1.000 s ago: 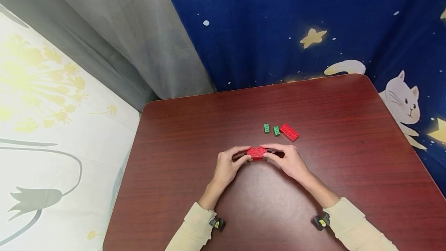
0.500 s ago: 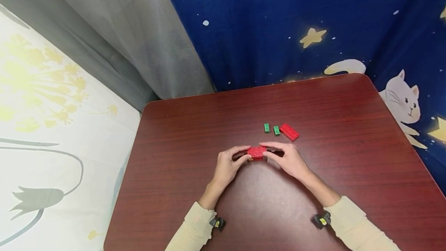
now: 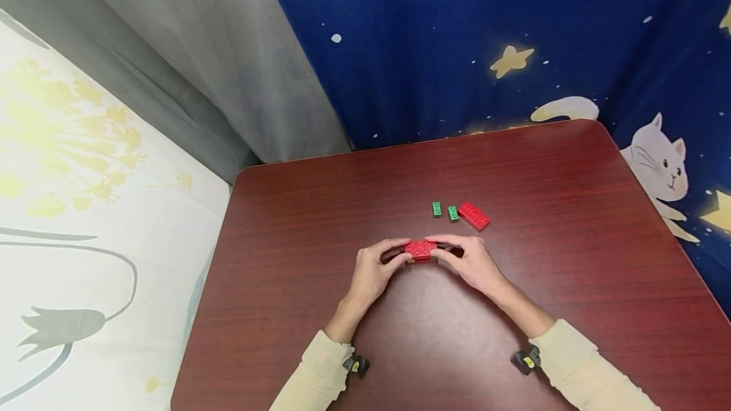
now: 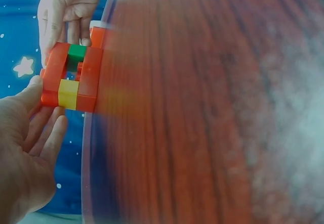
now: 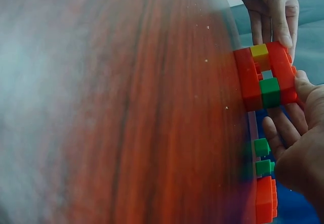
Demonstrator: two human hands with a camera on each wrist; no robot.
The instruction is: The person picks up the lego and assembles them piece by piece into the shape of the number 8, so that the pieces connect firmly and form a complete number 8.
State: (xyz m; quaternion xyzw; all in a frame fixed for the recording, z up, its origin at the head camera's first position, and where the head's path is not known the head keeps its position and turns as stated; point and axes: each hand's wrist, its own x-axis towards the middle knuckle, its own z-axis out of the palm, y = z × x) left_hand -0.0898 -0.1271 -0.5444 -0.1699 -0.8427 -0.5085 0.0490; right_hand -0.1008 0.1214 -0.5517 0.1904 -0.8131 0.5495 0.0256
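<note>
A small stack of toy building bricks rests on the table in front of me. Its upper red brick (image 3: 421,248) shows studs on top. Below it, a yellow brick (image 4: 68,95) and a green brick (image 5: 270,92) sit apart, leaving a gap between them, on a lower red brick (image 4: 89,85). My left hand (image 3: 371,273) pinches the left end of the upper red brick between thumb and fingers. At the opposite end my right hand (image 3: 478,265) holds the same brick, thumb on the near side, index finger along the far side.
Behind my right hand lie two small green bricks, the left one (image 3: 436,210) and the right one (image 3: 454,214), beside a larger loose red brick (image 3: 474,216). The dark red wooden table (image 3: 320,208) ends at a blue starry curtain (image 3: 422,49) and a grey curtain (image 3: 228,49).
My right fingers lift slightly and settle back on the upper red brick. My left hand, the stack and the loose bricks stay in place.
</note>
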